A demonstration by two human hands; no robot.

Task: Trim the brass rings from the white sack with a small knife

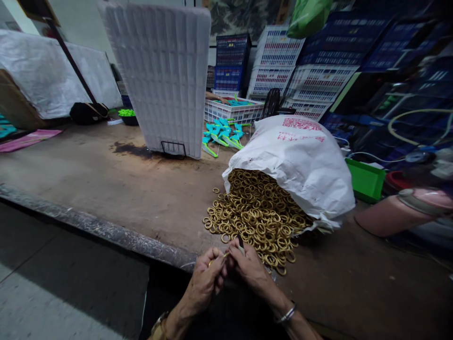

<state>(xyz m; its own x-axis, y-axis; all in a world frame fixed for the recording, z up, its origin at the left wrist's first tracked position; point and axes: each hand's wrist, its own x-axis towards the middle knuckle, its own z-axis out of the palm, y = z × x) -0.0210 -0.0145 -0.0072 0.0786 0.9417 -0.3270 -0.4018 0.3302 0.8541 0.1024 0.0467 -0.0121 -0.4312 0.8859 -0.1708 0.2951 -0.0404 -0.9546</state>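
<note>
Just off the table's front edge, my left hand (205,275) is closed, pinching a gold-coloured ring (211,262) that shows only in part between the fingers. My right hand (249,265) meets it from the right, its fingers closed around a small tool with a black end (241,242); most of that tool is hidden, so its kind is unclear. Right beyond both hands lies a heap of gold-coloured rings (258,219). It spills from the mouth of a white woven sack (300,151) lying on its side, with red print on top.
On the brown table (88,174) stands a tall white ribbed panel (163,80). Turquoise and green pieces (222,132) lie behind it, near a white crate (235,111) where another person's hand (222,100) reaches in. To the right are a green tray (365,179) and a pink bottle (396,212).
</note>
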